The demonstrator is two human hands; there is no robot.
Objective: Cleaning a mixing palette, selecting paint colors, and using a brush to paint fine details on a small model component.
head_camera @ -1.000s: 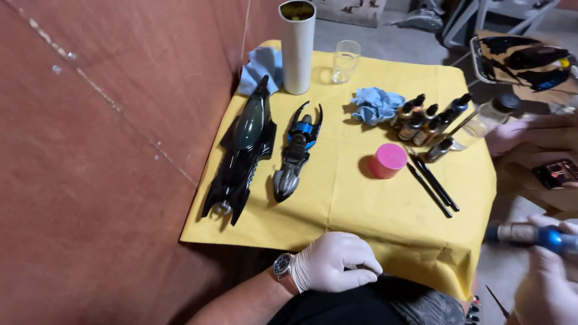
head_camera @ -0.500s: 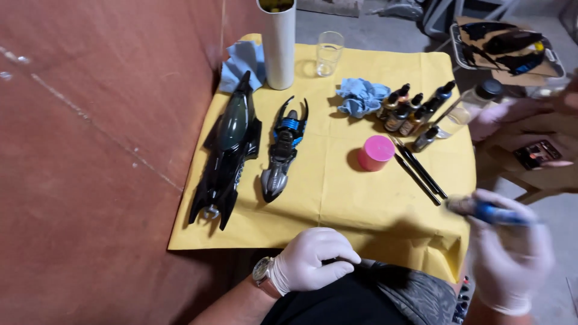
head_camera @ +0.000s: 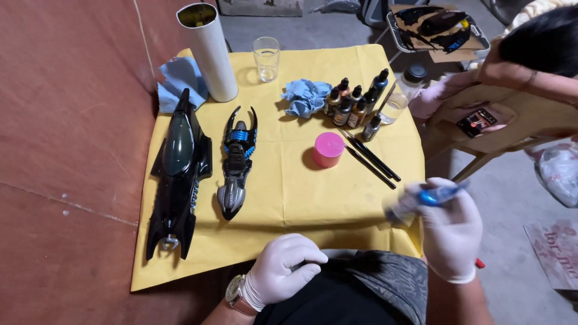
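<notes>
Both my hands wear white gloves. My right hand (head_camera: 450, 232) grips a blue tool (head_camera: 432, 197), blurred by motion, at the near right corner of the yellow cloth (head_camera: 289, 198). My left hand (head_camera: 284, 269) rests closed on my lap at the cloth's near edge, holding nothing I can see. On the cloth lie a long black model vehicle (head_camera: 177, 174) and a smaller black-and-blue model part (head_camera: 236, 161). A pink round cap (head_camera: 329, 148) and two black brushes (head_camera: 368, 159) lie in the middle.
Several small paint bottles (head_camera: 354, 106), a crumpled blue rag (head_camera: 304, 97), a clear glass (head_camera: 266, 58), a clear jar (head_camera: 402, 96) and a white tube (head_camera: 209, 53) stand at the far side. Another person (head_camera: 530, 66) sits at the right by a tray of dark parts (head_camera: 433, 27).
My right hand with the blue tool has moved left and up toward the cloth's near right corner. The view has tilted closer to the table. My left hand stays in my lap.
</notes>
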